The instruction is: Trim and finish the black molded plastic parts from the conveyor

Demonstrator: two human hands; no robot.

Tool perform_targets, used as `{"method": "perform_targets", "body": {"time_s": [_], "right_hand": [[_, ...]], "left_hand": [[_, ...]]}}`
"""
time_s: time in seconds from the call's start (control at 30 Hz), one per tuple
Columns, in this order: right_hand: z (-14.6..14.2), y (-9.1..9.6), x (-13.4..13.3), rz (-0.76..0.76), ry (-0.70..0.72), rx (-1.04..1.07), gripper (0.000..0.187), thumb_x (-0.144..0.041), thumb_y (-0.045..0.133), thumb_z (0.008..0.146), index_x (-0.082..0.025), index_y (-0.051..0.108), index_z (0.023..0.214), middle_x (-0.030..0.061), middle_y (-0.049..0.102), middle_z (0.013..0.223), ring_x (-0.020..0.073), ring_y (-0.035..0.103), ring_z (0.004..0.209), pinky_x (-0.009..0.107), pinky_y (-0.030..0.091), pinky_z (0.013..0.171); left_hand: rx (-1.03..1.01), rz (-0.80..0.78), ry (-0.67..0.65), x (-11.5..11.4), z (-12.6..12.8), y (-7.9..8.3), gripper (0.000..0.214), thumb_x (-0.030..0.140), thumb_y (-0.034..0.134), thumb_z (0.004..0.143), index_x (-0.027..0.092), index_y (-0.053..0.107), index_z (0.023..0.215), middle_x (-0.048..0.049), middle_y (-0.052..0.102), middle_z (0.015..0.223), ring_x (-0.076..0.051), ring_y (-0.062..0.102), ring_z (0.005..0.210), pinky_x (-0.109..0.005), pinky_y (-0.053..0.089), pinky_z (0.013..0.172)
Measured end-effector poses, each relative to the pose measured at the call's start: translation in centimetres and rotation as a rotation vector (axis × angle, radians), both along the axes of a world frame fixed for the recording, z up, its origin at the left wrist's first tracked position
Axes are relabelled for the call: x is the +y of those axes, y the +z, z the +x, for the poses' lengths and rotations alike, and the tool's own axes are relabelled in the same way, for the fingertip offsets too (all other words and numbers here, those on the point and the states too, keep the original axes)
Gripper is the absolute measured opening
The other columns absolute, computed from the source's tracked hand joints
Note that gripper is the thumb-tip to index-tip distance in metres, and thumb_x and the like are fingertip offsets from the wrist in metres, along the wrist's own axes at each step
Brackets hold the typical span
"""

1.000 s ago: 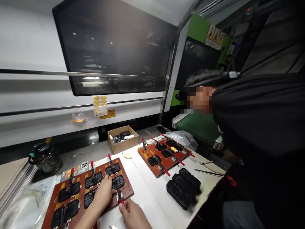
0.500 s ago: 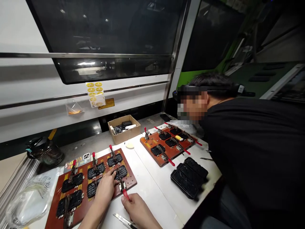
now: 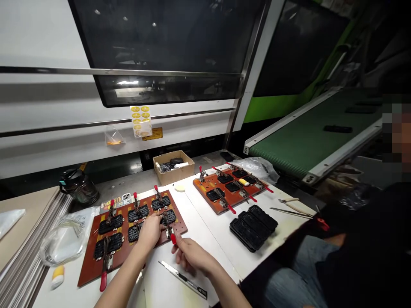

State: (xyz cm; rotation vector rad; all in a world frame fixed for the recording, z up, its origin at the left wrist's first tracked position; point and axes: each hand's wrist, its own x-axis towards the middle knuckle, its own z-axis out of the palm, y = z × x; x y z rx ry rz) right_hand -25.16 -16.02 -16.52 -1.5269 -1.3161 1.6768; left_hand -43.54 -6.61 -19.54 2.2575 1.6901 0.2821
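My left hand (image 3: 151,231) rests on a reddish-brown fixture board (image 3: 180,229), fingers stretched toward a black ribbed plastic part (image 3: 169,217) at its right end and touching it. None of its fingers wrap round anything. My right hand (image 3: 194,253) is at the front edge of the board, thumb and forefinger at the red handle of a toggle clamp (image 3: 174,238); its other fingers curl loosely. Several similar black parts sit on the board under red-handled clamps. Below my right hand a utility knife (image 3: 183,279) lies on the white table top.
A second fixture board (image 3: 208,183) stands farther right, near stacked black parts (image 3: 253,228). Pliers (image 3: 293,201) and tweezers lie at right. A cardboard box (image 3: 175,173), a dark jug (image 3: 78,188) and a green conveyor (image 3: 289,145) stand behind. A co-worker sits at far right.
My view has swung right and the co-worker has moved out toward the right edge. My right hand stays at the clamp handle, its fingers looser; my left stays on the part.
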Motion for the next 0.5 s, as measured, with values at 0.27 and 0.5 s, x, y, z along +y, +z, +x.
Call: {"method": "perform_targets", "body": {"time_s": [0.27,0.5], "right_hand": [[-1.7,-0.6,-0.8,0.145,-0.125,0.338,0.071,-0.083,0.046,0.083,-0.017,0.060,0.104,0.0009,0.059,0.082,0.0084,0.048,0.056,0.021,0.038,0.050],[1.1,-1.7,-6.5,0.272,-0.202,0.144,0.051,-0.063,0.049,0.095,-0.015,0.063,0.088,-0.0033,0.050,0.066,0.0069,0.038,0.050,0.022,0.026,0.048]], "left_hand": [[-0.077,0.076,0.042,-0.5,0.3,0.2,0.031,0.016,0.068,0.086,0.013,0.063,0.116,-0.0092,0.068,0.112,-0.025,0.064,0.107,-0.045,0.050,0.097],[-0.314,0.283,0.240,-2.8,0.2,2.0,0.068,-0.005,0.040,0.081,0.016,0.040,0.145,-0.0147,0.058,0.123,-0.025,0.061,0.109,-0.037,0.048,0.095]]}}
